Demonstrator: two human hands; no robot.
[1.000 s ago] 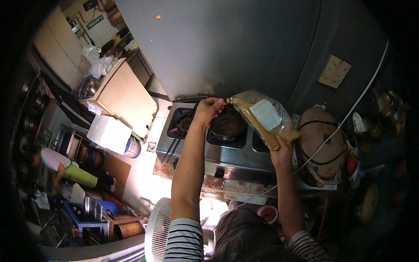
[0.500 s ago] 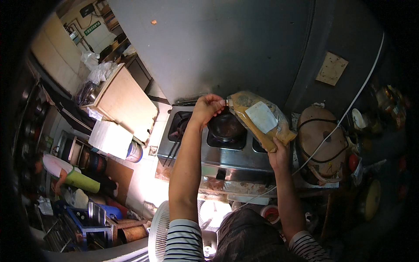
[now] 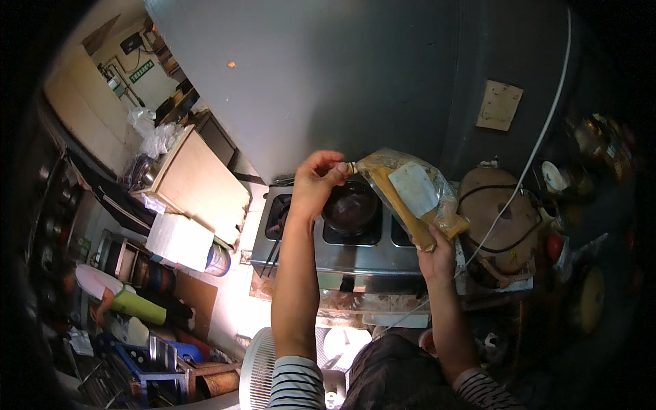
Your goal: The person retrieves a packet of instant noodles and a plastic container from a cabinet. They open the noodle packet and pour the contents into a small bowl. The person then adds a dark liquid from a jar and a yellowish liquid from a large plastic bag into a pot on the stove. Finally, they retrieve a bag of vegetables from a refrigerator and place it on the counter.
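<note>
A clear plastic bag with yellow-brown contents and a white label is held over the stove by both my hands. My left hand pinches its narrow, gathered neck between thumb and fingers. My right hand grips the opposite, lower corner. Inside, the contents lie along the lower edge, and the upper part of the bag is slack and see-through. Below and between my hands, a dark round pan sits on the middle burner of the steel stove.
A brown, rounded board-like lid with a dark cord lies right of the stove. A white cable hangs across the right side. At left are a pale cabinet and a white box. A person in a green apron is farther left.
The bag's contents have slumped toward its lower edge, leaving the upper part emptier. My right hand has moved slightly lower. The whole view has shifted a little.
</note>
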